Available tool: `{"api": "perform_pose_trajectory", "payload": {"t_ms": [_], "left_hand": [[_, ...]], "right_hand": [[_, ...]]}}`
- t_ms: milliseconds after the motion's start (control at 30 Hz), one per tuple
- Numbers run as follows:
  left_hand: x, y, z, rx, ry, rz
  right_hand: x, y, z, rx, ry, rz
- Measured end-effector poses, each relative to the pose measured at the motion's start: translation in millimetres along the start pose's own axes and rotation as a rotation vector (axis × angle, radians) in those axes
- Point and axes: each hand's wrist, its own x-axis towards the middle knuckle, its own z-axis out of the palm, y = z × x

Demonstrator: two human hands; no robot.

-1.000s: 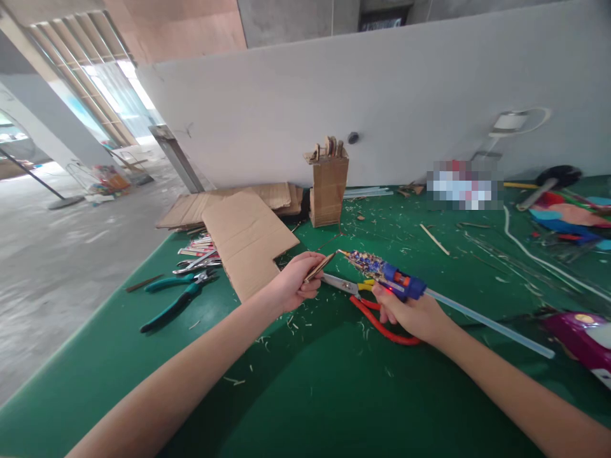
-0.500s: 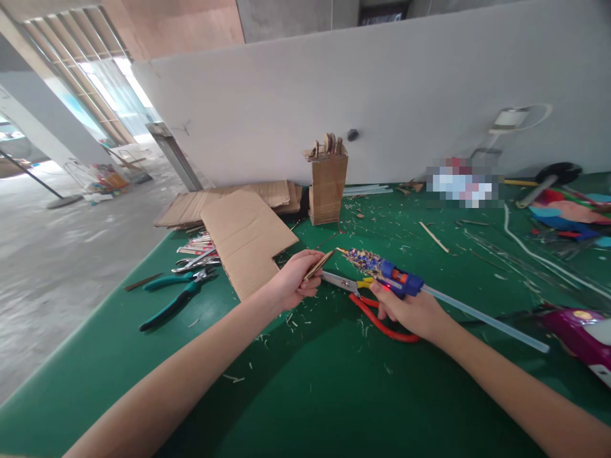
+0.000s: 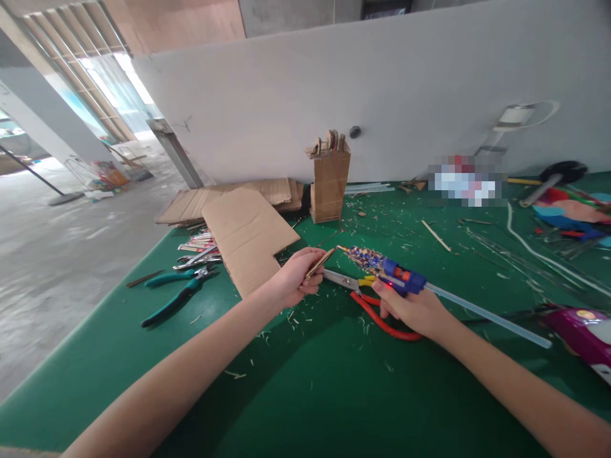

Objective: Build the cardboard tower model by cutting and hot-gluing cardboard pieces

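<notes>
Between the fingers of my left hand [image 3: 301, 275] is a small cardboard piece [image 3: 321, 262], held on edge and tilted. My right hand [image 3: 405, 306] is closed round the handle of a blue glue gun [image 3: 401, 277] with a small red light lit. A long translucent glue stick [image 3: 491, 317] juts from its back, and crusty residue covers its front. The nozzle is right by the upper end of the cardboard piece; I cannot tell if they touch. Beneath the hands lie scissors [image 3: 341, 280] with red and yellow handles, partly hidden by my right hand.
A tall cardboard structure [image 3: 329, 187] stands by the wall. Left of it lie cardboard sheets [image 3: 248, 232], with teal-handled cutters [image 3: 179, 296] farther left. At right are a white cord [image 3: 525, 245] and a magenta device [image 3: 580, 334]. Scraps litter the green tabletop [image 3: 310, 407].
The view has shifted very slightly. Both hands keep their holds, and the glue gun's nozzle stays close to the upper end of the cardboard piece.
</notes>
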Motion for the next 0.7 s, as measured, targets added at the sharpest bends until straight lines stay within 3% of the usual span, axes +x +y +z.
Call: {"api": "perform_pose_trajectory", "payload": {"t_ms": [333,500,700], "left_hand": [[2.2,-3.9,-1.2,-0.01,-0.027,0.013],[1.2,-3.1,0.5,-0.02,-0.022,0.017],[1.7,-3.9,1.9,-0.049,0.001,0.027]], "right_hand": [[-6.6,-4.0,0.0,0.017,-0.059,0.064],[-1.3,-1.8,0.0,0.022,-0.033,-0.032],[-2.9,-4.5,-0.1,0.005,-0.043,-0.022]]}}
